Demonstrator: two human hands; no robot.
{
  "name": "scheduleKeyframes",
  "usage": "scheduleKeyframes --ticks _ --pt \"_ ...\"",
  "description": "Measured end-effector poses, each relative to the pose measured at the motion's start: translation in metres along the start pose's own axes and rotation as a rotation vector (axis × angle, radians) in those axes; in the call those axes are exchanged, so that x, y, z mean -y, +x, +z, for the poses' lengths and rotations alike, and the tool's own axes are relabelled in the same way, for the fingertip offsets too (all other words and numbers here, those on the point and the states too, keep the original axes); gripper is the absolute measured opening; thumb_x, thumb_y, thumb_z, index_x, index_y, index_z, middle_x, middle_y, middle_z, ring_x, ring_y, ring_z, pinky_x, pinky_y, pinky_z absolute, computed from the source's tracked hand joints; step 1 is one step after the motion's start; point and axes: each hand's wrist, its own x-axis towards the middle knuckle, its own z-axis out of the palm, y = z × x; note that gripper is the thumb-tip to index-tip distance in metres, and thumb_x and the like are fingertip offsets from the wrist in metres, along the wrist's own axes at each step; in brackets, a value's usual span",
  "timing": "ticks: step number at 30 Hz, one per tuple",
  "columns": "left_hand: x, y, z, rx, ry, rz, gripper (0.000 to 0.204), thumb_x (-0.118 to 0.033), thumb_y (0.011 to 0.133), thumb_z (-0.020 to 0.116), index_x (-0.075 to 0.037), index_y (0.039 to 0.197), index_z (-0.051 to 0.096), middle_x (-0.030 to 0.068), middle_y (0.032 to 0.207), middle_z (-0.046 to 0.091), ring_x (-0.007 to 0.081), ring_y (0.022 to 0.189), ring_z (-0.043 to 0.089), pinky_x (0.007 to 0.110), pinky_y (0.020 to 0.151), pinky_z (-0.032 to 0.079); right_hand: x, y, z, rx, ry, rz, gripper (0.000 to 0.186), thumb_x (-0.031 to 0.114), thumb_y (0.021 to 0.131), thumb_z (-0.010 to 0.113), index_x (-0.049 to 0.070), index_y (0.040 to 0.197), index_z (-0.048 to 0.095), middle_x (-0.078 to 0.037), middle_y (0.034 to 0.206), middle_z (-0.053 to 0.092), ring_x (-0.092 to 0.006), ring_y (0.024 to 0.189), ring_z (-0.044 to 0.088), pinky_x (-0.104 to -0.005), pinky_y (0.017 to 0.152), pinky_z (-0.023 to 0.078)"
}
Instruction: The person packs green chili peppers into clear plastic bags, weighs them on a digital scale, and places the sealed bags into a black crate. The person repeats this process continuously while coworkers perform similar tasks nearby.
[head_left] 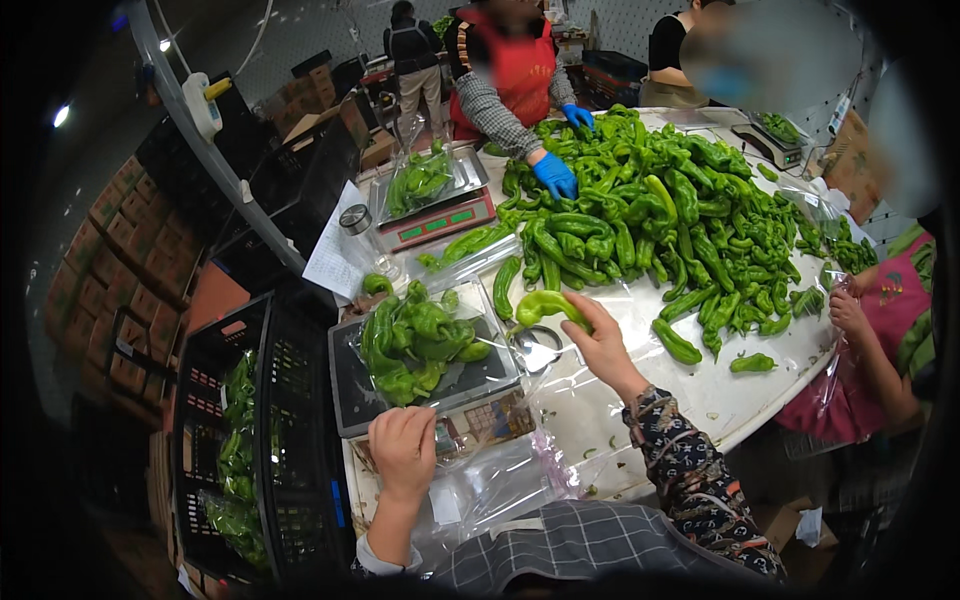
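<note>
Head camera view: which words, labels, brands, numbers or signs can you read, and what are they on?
Nothing reads clearly enough to quote.
White paper sheet: rows of dark marks, too small.
Silver-topped red scale: green-lit displays, digits too small.
Bright red apron: yellowish mark, too blurred.
Deep-pink apron: small mark, too blurred.
Stacked brown cardboard boxes: any printing too small and dim.

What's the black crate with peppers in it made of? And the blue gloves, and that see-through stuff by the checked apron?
Black crate: probably hard plastic, slightly shiny, with moulded-looking slots.
Blue gloves: perhaps thin rubber, smooth and hugging the fingers.
See-through stuff: likely thin, glossy plastic film; it wrinkles and catches light.
</note>
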Motion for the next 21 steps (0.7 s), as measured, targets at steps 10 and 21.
scheduleKeyframes --ticks 10,21 --pt "0.002 -0.003 -0.003 0.005 0.000 -0.006 0.012 0.001 0.067 0.064 -0.003 0.079 0.061 0.0080 0.077 0.059 0.0266 0.075 0.054 0.035 0.070 0.039 -0.094 0.024 -0.070 0.032 -1.033 0.216 0.044 0.011 0.073 0.064 0.014 0.115 0.054 -0.012 0.123 0.046 -0.0297 0.114 0.042 -0.0416 0.092 0.035" --pt "-0.001 -0.004 -0.008 0.063 0.088 -0.044 0.014 -0.004 0.068 0.064 -0.005 0.081 0.062 0.0057 0.080 0.060 0.0266 0.077 0.054 0.037 0.072 0.039 -0.134 0.125 -0.006 -0.005 -0.602 -0.023 0.042 0.014 0.073 0.064 0.010 0.114 0.053 -0.015 0.108 0.056 -0.0319 0.099 0.052 -0.0390 0.084 0.043"
